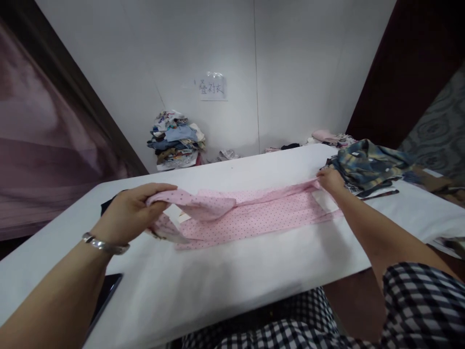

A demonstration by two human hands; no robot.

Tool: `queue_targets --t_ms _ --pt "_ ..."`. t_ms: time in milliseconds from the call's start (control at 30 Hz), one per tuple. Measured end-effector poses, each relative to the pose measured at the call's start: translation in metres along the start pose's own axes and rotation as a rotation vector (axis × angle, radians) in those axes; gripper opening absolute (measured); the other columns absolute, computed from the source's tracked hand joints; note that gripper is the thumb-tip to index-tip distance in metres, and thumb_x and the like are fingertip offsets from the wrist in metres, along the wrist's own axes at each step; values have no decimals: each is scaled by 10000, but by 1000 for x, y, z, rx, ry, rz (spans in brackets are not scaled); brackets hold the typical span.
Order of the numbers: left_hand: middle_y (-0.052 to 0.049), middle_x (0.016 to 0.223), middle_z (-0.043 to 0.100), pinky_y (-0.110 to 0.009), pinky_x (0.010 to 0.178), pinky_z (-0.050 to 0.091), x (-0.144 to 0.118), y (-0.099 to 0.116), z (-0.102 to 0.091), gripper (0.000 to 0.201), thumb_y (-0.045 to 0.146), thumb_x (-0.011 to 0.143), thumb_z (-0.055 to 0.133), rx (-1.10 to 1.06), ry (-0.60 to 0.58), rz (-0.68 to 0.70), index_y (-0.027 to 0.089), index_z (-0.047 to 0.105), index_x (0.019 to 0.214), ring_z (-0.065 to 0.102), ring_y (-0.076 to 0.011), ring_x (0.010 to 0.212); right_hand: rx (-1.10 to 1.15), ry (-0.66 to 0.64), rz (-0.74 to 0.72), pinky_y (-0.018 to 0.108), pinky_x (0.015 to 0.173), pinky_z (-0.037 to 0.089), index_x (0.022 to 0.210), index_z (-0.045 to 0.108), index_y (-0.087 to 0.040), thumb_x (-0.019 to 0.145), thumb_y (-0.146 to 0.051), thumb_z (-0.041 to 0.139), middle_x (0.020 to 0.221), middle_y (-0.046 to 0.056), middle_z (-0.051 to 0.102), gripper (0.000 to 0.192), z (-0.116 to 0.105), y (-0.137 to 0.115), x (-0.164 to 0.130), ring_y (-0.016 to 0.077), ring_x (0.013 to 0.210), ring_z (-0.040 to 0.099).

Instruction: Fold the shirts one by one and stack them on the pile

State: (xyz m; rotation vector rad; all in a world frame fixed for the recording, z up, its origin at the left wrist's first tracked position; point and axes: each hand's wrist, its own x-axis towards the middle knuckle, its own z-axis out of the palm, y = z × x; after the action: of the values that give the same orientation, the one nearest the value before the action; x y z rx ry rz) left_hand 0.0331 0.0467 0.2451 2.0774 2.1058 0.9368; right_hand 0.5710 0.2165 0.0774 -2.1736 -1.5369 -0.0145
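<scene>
Already folded into a long narrow band, the pink dotted cotton shirt (pixel 247 215) lies across the white table (pixel 218 281), left hand (pixel 127 211) at 9 o'clock and right hand (pixel 330 180) at 3 o'clock each with fingers closed on an end; crosswise folds remain, I judge.

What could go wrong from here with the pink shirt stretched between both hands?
1. The left hand pinches only a bunched edge of the pink shirt; that grip might slip and the fold fall open.
2. The right hand works right beside the plaid pile, so it could snag or drag that pile.
3. A dark flat object lies at the table's near left edge under the left forearm; a sweep might knock it off.
</scene>
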Motion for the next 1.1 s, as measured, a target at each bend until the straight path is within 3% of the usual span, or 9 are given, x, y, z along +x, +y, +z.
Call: queue_targets --t_ms 167,267,367,467,567,667,800,933,1100 --pt "26 992 711 -276 730 509 -12 -2 2 399 416 666 521 -14 -372 128 300 698 1004 639 -190 816 -58 -192 -37 316 791 478 756 738 -180 682 -52 560 936 82 713 231 -1 10 -18 224 870 646" --pt "-1 1066 695 -301 794 504 -13 3 1 445 427 683 557 25 -549 148 296 670 1093 639 -217 907 23 -213 -68 349 860 472 876 742 -161 724 -59 530 955 96 712 280 -7 -15 -33 232 918 641" --pt "-13 1102 685 -311 846 488 -6 18 0 475 424 691 574 90 -624 189 286 651 1139 632 -228 962 436 -348 -241 357 934 457 1109 679 -172 817 -159 510 1123 95 667 338 -20 -74 -68 215 1034 604" --pt "-6 1098 688 -297 881 462 6 45 4 425 382 722 563 212 -657 324 282 659 1123 623 -213 990 797 -740 -583 420 963 451 1417 381 -320 809 -344 624 1338 59 535 655 -33 -147 -126 220 1148 541" --pt "-10 1043 700 -300 881 450 23 82 23 350 340 747 570 338 -660 496 275 680 1073 626 -208 965 966 -954 -763 442 1030 383 1431 336 -318 671 -375 769 1374 51 496 876 -34 -210 -180 233 1254 453" --pt "-29 1007 693 -334 924 426 49 115 47 339 342 719 658 344 -559 550 262 685 1048 616 -232 990 1175 -1007 -533 455 992 428 1139 616 -223 757 -412 687 1141 57 650 433 -22 -246 -201 249 1115 570" --pt "-38 1165 623 -388 1030 339 88 122 62 415 390 742 671 97 -305 624 229 638 1123 535 -246 1139 1653 -877 -33 396 910 522 1091 582 -232 886 -395 515 1165 52 646 270 2 -240 -184 226 1102 597" --pt "-59 1045 670 -343 928 428 96 64 80 350 407 845 539 -7 -115 381 185 647 1093 600 -203 979 1681 -815 413 302 834 569 1094 525 -211 876 -192 520 1032 47 687 219 25 -186 -172 165 996 652" --pt "-86 1253 609 -334 907 468 53 -33 147 455 395 806 569 107 -500 70 202 597 1217 597 -243 1062 1526 -1065 502 367 863 560 924 546 -165 871 -176 552 855 64 708 54 30 -125 -185 164 843 690"
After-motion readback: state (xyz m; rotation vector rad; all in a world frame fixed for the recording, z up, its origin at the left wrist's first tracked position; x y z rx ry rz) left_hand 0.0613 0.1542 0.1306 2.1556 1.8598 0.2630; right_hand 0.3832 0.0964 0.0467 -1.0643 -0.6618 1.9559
